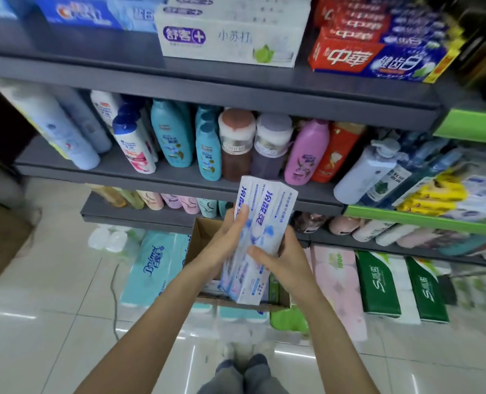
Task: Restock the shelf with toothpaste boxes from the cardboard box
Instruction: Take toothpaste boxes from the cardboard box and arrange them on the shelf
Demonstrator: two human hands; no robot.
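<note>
lifting a bundle of toothpaste boxes (260,237) above the cardboard box (205,234), a person steadies it between both hands in front of the shampoo shelf. the left hand (229,240) lies nearly flat along the bundle's side; the right hand (280,258) curls round its lower edge. held loosely stacked, the boxes could fan apart and slip on the way to the toothpaste shelf (179,72) overhead.
</note>
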